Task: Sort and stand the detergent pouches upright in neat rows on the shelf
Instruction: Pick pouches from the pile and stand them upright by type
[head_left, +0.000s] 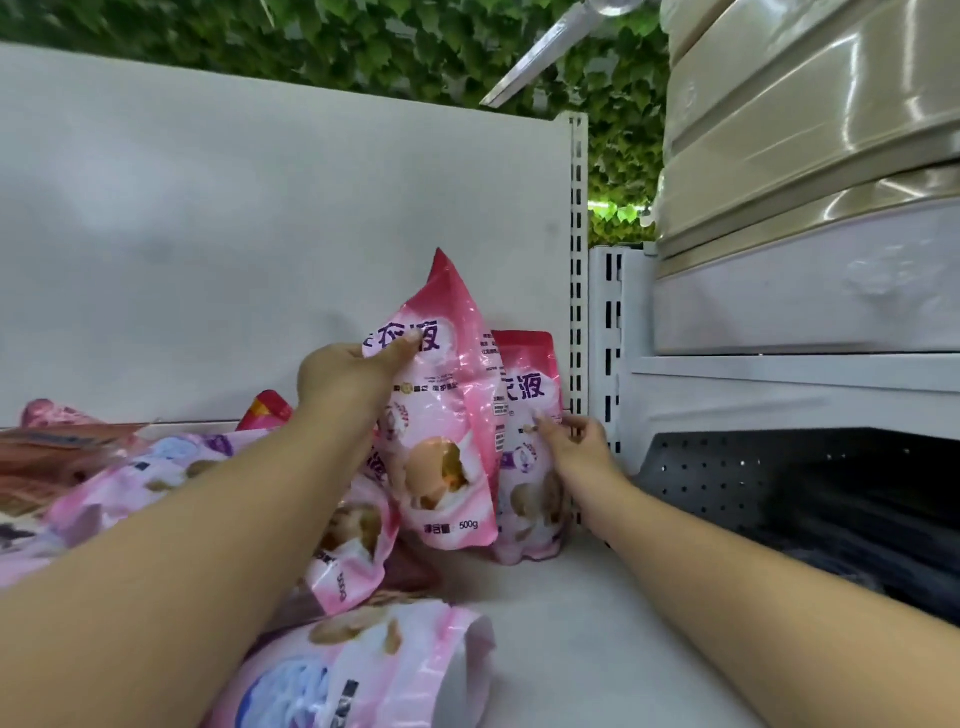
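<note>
left hand grips the glossy pink plastic detergent pouch upright, just left of the standing pink pouch (right hand fingertips loosely touching it).

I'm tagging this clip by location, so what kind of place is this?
Most likely a shop aisle: a white shelf with slotted uprights, many identical pink detergent pouches of retail stock, and stacked plastic storage bins on the neighbouring shelf.
</note>
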